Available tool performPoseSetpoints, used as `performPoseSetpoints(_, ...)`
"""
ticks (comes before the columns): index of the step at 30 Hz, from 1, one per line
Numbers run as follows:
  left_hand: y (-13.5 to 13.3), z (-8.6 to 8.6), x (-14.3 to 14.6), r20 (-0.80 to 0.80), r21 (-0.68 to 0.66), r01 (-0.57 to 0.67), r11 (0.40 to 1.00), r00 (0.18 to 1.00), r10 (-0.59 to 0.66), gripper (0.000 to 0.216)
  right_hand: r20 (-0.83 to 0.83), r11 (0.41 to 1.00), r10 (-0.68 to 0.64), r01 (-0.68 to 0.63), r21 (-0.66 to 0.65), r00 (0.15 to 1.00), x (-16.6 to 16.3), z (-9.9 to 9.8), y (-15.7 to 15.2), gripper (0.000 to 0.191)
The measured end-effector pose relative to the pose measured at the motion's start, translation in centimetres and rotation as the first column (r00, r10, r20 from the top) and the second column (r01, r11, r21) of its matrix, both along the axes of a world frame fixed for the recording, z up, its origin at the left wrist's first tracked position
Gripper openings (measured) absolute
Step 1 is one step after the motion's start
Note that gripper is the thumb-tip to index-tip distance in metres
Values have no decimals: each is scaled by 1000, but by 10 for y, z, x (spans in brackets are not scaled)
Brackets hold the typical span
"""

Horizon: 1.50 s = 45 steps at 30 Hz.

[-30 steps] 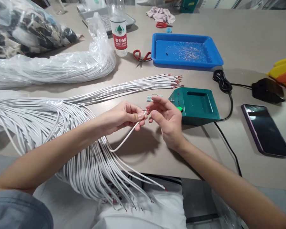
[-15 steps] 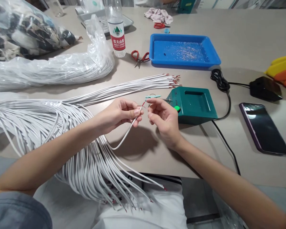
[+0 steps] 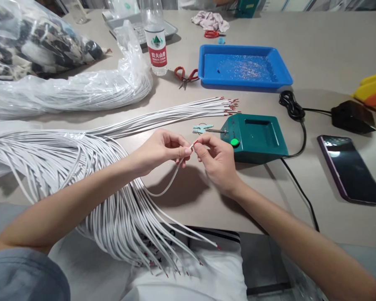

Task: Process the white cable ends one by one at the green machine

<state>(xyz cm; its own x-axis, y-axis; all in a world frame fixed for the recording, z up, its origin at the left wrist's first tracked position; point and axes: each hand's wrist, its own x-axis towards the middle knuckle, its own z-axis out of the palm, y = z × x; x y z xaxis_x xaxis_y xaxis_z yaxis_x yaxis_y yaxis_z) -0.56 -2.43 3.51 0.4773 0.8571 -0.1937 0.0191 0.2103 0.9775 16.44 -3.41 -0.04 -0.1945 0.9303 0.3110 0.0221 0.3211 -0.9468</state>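
My left hand [image 3: 171,150] pinches a white cable [image 3: 174,175] close to its end, where red inner wire shows. Fingers of my right hand [image 3: 214,156] are closed on the red wire end of that same cable, touching my left fingertips. A loop of the cable runs back to a large bundle of white cables [image 3: 109,217] that hangs over the table's front edge. Just beyond my right hand stands a green machine [image 3: 260,144] with a green button, a metal shaft and a pale teal clip [image 3: 202,128] at the shaft's tip.
Behind my hands lies a sheaf of white cables [image 3: 175,110] with red ends. Farther back are a blue tray [image 3: 244,83] holding scraps, red-handled snips [image 3: 184,77] and a water bottle [image 3: 156,50]. A phone [image 3: 351,167] and a black adapter [image 3: 352,116] sit at the right.
My right hand has closed from loosely curled fingers onto the red wire end. Both hands now meet at the cable's tip.
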Motion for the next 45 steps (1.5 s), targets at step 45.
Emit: performPoseSetpoints(45, 32, -38, -2, -160, 314, -122, 942, 971, 179, 14, 668, 966, -190, 17, 256, 719, 11, 31, 6, 18)
